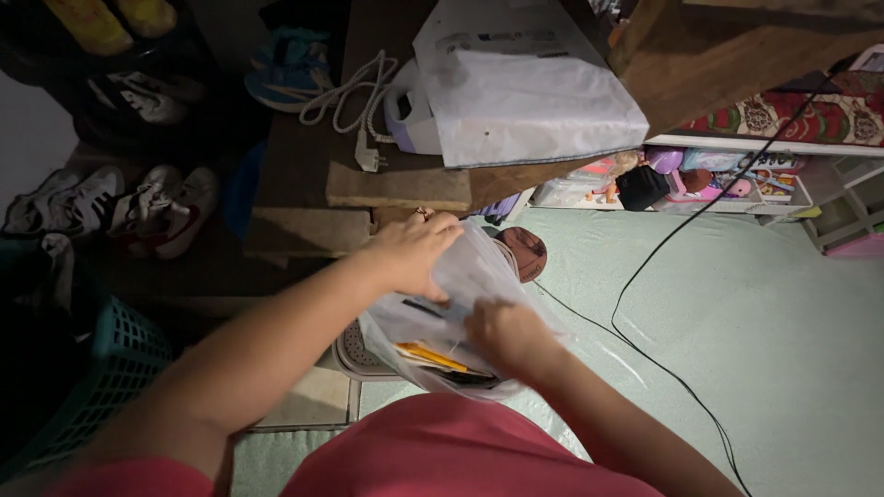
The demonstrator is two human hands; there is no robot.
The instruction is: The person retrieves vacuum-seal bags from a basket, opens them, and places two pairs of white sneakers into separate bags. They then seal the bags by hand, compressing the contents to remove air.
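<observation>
A clear plastic bag (479, 276) hangs in front of me at the middle of the view. Inside it lie flat items, among them yellow and orange ones (428, 356) and some dark ones. My left hand (412, 250), with a ring on one finger, grips the bag's upper edge and holds it up. My right hand (509, 338) is pushed into the bag's mouth, its fingers closed around the contents near the bottom. What exactly those fingers hold is hidden by the hand and the plastic.
A wooden table (396, 184) ahead carries a white bag (529, 101) and a white cable with plug (354, 101). Shoes (138, 207) lie at left above a teal basket (110, 359). A black cord (663, 276) crosses the green floor. A toy-filled shelf (718, 175) stands at right.
</observation>
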